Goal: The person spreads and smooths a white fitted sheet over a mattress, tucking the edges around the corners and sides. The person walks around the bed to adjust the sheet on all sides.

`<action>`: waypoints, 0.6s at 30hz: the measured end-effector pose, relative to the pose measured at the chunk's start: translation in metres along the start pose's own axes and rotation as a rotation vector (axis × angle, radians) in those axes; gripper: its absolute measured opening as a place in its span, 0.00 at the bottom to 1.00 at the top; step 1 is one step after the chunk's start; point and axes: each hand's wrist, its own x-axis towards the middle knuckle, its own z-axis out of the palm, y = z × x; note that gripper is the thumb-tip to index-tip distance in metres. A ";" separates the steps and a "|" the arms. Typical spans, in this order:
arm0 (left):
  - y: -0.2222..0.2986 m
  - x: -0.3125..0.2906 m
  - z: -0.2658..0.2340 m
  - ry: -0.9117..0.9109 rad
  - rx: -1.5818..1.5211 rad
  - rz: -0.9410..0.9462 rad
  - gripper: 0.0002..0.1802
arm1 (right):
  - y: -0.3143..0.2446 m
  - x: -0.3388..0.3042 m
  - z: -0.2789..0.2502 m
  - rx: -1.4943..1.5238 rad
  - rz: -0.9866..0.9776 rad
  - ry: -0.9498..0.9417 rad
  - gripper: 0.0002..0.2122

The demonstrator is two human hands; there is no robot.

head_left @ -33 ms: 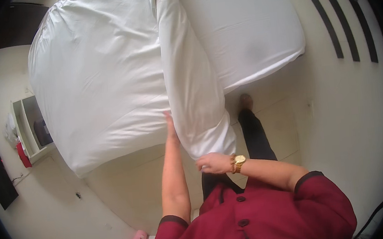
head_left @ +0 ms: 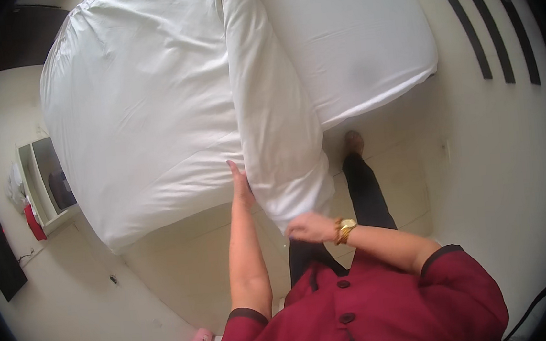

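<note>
A white bed cover (head_left: 144, 110) lies over the left part of the bed, with wrinkles running along its near side. Its right edge is turned back into a thick white fold (head_left: 275, 118) that hangs over the near side of the bed. My left hand (head_left: 240, 185) rests against the left side of this fold, a finger stretched out and the rest partly hidden. At the fold's hanging lower end, my right hand (head_left: 310, 227) has its fingers curled on the fabric; they are slightly blurred. A gold watch (head_left: 345, 229) is on my right wrist.
The bare white mattress surface (head_left: 352, 33) shows right of the fold. Dark strips (head_left: 461, 24) line the right wall. At the left are an open shelf unit (head_left: 37, 184) and a black screen (head_left: 0, 253). A pink object (head_left: 202, 339) is at the lower left.
My right hand has shifted slightly up and to the right at the fold's lower end. My left hand has turned a little, its finger now pointing further left.
</note>
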 end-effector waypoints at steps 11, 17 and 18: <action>-0.034 0.006 -0.058 0.300 0.151 0.109 0.31 | 0.179 0.043 0.020 1.563 0.401 0.951 0.20; -0.075 0.007 -0.067 0.114 0.466 -0.105 0.33 | 0.191 -0.029 0.063 1.346 0.587 1.131 0.18; -0.083 0.008 -0.069 0.047 0.340 -0.111 0.33 | 0.195 -0.037 0.061 1.342 0.574 1.151 0.18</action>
